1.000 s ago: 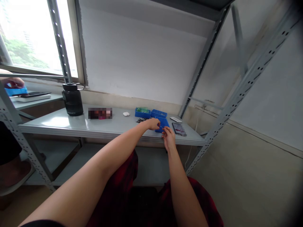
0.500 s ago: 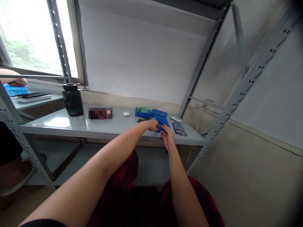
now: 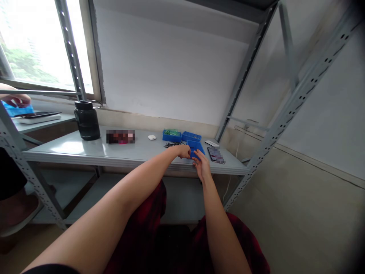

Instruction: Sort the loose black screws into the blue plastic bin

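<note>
My left hand (image 3: 184, 151) is closed in a pinch at the near left edge of a blue tray (image 3: 200, 147); whatever its fingertips hold is too small to make out. Close by on the right, my right hand (image 3: 202, 163) has its fingers stretched and apart at the tray's front. I see nothing held in it. Several small dark pieces (image 3: 170, 145) lie loose on the shelf, just beyond my left wrist. Behind them stands a blue bin (image 3: 172, 139) with green plastic bags inside. Another blue bin (image 3: 191, 137) with small parts sits beside it.
Right of the tray lie a phone (image 3: 212, 155) and a white flat object (image 3: 211, 144). A white earbud case (image 3: 152, 137), a blurred-out object (image 3: 120, 137) and a black bottle (image 3: 87, 121) stand leftward. A co-worker's hand (image 3: 21, 100) is over a blue bin at far left.
My right hand's fingers have parted from their pinch beside my left fingertips, where a thin bluish piece showed. My left hand has shifted slightly left. The co-worker's hand moved over its bin.
</note>
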Tool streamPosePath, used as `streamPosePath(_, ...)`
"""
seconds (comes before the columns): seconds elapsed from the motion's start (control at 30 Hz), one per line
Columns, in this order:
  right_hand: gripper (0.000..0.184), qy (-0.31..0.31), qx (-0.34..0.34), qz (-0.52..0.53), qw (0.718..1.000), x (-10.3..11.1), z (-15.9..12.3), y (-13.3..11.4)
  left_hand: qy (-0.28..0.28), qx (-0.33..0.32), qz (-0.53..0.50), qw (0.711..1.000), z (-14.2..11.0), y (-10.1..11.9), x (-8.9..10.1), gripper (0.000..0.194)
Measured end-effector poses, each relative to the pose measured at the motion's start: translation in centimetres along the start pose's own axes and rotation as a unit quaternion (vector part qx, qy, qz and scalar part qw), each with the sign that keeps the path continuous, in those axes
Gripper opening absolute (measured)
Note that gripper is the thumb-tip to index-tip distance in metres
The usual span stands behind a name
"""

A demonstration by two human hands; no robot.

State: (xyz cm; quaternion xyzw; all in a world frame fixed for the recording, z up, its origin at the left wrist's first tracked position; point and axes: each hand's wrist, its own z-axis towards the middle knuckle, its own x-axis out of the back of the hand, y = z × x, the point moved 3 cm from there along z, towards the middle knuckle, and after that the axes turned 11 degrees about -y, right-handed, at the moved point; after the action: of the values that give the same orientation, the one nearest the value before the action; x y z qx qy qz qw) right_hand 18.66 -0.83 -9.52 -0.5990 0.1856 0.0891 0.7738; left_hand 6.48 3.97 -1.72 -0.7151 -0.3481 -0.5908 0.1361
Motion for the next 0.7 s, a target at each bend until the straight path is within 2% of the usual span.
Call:
streamPosePath(0.23, 0.045, 0.004, -0.004, -0.001, 1.0, 0.1, 0.1, 0.1, -0.008, -0.01, -0.016, 1.0, 0.5, -0.7, -0.2, 0.028)
streamPosePath(0.37, 0.047, 0.006, -0.006, 0.0, 1.0, 0.1, 0.1, 0.2, -0.01, 0.015, -0.015, 1.0, 0.8, -1.8, -0.3, 0.027)
streamPosePath(0.5, 0.047, 0.007, -0.006, 0.008, 1.0, 0.1, 0.0, 0.2, 0.017, 0.045, -0.002, 0.999, 0.8, -2.9, -0.2, 0.028)
streamPosePath(0.7, 0.048, 0.007, -0.006, 0.0, 1.0, 0.1, 0.1, 0.2, 0.023, 0.061, -0.001, 0.998, 0.6, -3.3, -0.2, 0.032)
